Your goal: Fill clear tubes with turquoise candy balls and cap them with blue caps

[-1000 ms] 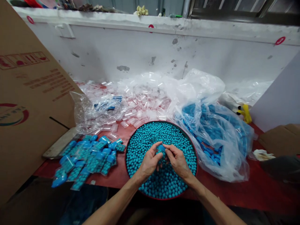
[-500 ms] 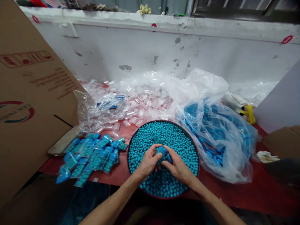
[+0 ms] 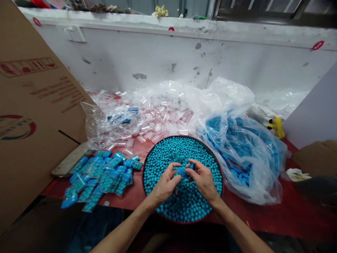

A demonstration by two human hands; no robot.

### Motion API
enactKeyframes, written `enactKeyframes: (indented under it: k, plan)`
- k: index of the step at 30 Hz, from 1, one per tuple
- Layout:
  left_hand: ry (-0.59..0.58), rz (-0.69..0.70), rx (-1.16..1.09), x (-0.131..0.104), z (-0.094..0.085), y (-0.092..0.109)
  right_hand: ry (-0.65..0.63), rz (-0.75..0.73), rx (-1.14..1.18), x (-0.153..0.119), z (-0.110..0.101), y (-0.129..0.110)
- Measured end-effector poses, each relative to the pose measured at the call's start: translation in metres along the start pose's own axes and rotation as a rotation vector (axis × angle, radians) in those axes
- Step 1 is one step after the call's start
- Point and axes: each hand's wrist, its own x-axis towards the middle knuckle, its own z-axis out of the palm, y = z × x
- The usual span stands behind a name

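My left hand (image 3: 167,182) is closed around a small clear plastic container, mostly hidden by the fingers, with a blue cap (image 3: 181,172) on its end. Between the thumb and fingers of my right hand (image 3: 204,178) is another blue cap (image 3: 191,165), just right of the container. Both hands are over a round red-rimmed tray (image 3: 223,188) full of small turquoise balls (image 3: 184,144). Left of the tray lies a pile of capped clear containers (image 3: 105,174) filled with the same balls.
Loose clear containers (image 3: 163,119) cover the back of the red table (image 3: 126,198). At right, a clear plastic bag (image 3: 259,182) holds many blue caps (image 3: 242,133). A cardboard box (image 3: 44,105) stands at left, and a yellow-handled object (image 3: 277,128) lies far right.
My right hand has drawn slightly right, away from the container's cap, with the loose cap lifted in its fingers. The left hand stays nearly in place.
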Motion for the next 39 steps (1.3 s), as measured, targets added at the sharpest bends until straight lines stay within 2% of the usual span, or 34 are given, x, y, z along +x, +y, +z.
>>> enactKeyframes:
  k: [3, 5, 8, 11, 15, 19, 23, 27, 29, 30, 32, 34, 35, 37, 39]
  plan:
    - [0.076, 0.097, 0.022, -0.001, 0.003, -0.002, -0.118, -0.197, -0.303, -0.012, 0.005, 0.003]
    - [0.083, 0.138, 0.005, -0.002, 0.004, 0.000, -0.206, -0.263, -0.444, -0.018, 0.008, 0.005]
    - [0.055, 0.142, -0.050, -0.002, 0.005, 0.003, -0.183, -0.295, -0.571, -0.022, 0.013, 0.006]
    - [0.011, 0.108, -0.123, -0.001, 0.006, 0.004, -0.071, -0.336, -0.576, -0.022, 0.019, 0.003]
    - [0.020, 0.061, -0.196, -0.001, 0.010, 0.000, -0.023, -0.424, -0.544, -0.022, 0.024, 0.002]
    - [0.089, 0.060, -0.138, -0.003, 0.014, -0.006, -0.027, -0.483, -0.511, -0.024, 0.025, 0.011]
    - [0.093, 0.087, -0.031, -0.003, 0.015, -0.009, 0.021, -0.501, -0.469, -0.025, 0.027, 0.021]
    - [0.109, 0.137, 0.086, -0.002, 0.006, -0.004, -0.128, -0.394, -0.554, -0.027, 0.029, 0.015]
    - [0.185, 0.114, 0.164, -0.004, -0.009, 0.000, -0.191, -0.400, -0.597, -0.026, 0.024, 0.007]
    - [0.221, 0.077, 0.204, -0.005, -0.020, 0.003, -0.175, -0.411, -0.599, -0.025, 0.018, 0.003]
    - [0.315, 0.060, 0.303, -0.010, -0.050, 0.009, -0.060, -0.405, -0.581, -0.021, -0.003, -0.003]
    - [0.482, 0.142, 0.445, -0.017, -0.086, 0.013, 0.105, -0.348, -0.597, -0.015, -0.038, -0.001]
    - [0.615, 0.137, 0.554, -0.020, -0.105, 0.014, 0.129, -0.288, -0.653, -0.012, -0.060, 0.002]
    - [0.893, 0.017, 0.824, -0.027, -0.141, 0.014, 0.196, -0.135, -0.834, -0.004, -0.104, 0.016]
    - [1.017, -0.103, 0.980, -0.033, -0.169, 0.009, 0.164, 0.050, -1.051, 0.007, -0.141, 0.037]
